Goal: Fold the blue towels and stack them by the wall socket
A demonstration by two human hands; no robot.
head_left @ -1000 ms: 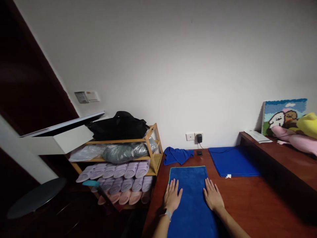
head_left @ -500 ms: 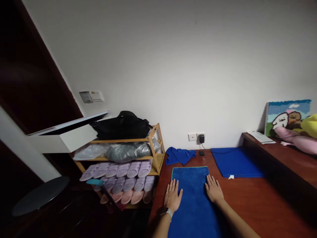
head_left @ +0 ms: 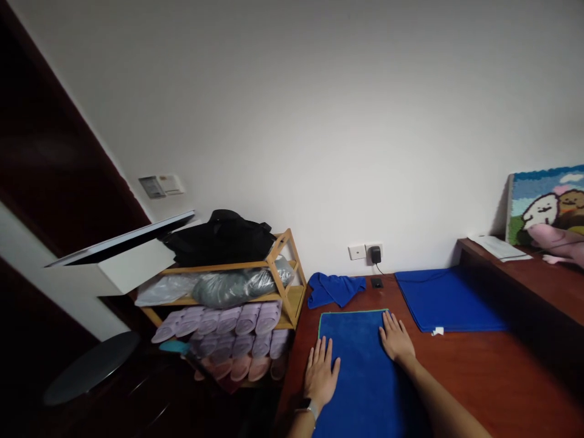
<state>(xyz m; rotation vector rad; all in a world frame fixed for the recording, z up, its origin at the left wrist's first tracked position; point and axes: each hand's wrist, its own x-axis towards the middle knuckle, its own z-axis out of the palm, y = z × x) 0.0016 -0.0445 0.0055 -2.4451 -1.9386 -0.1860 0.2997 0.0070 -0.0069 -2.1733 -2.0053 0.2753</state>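
Observation:
A blue cloth [head_left: 358, 371] with a green-edged far end lies flat on the reddish-brown table [head_left: 483, 377]. On its left edge rests my left hand [head_left: 321, 374], palm down with fingers spread, a watch on the wrist. My right hand [head_left: 396, 338] lies flat over the cloth's right edge near the far corner, fingers stretched out. Neither hand grips anything. Beyond the cloth is a crumpled blue cloth [head_left: 335, 289]. To the right sits a folded blue cloth stack [head_left: 449, 301] with a small white tag.
Left of the table stands a wooden rack [head_left: 283, 286] with slippers [head_left: 249, 317], wrapped bundles and a black bag [head_left: 223, 238]. A black plug [head_left: 375, 255] is in the wall socket, its cord reaching the table. A raised shelf [head_left: 542, 277] at right holds papers, a picture and a pink plush.
The camera view has turned and tilted slightly. My right hand's fingers have moved a little closer to the cloth's far right corner. My left hand stays on the left edge.

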